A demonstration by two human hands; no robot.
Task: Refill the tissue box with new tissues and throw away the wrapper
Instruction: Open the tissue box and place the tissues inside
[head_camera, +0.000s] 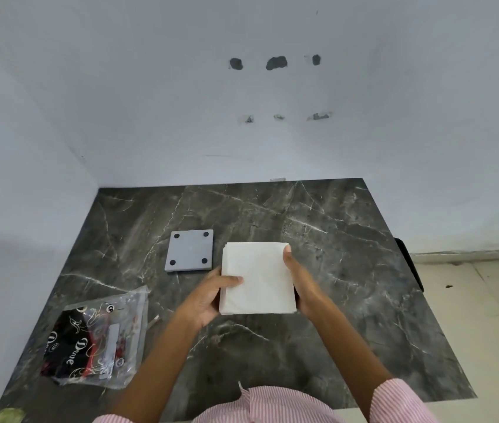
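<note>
A white stack of tissues [257,277] is held above the dark marble table [348,270] between both hands. My left hand [208,296] grips its left edge with the thumb on top. My right hand [298,279] clasps its right edge, thumb at the far corner; something dark shows under that palm, too hidden to name. A grey square plate with black corner pads [189,250], seemingly the tissue box's bottom cover, lies flat just left of the stack. The clear plastic wrapper with black and red print [95,343] lies on the table at the near left.
White walls close the table in at the back and left. The table's right edge drops to a pale tiled floor [471,300]. A dark object [410,264] sticks out past the table's right edge. A greenish scrap [8,415] sits at the near left corner.
</note>
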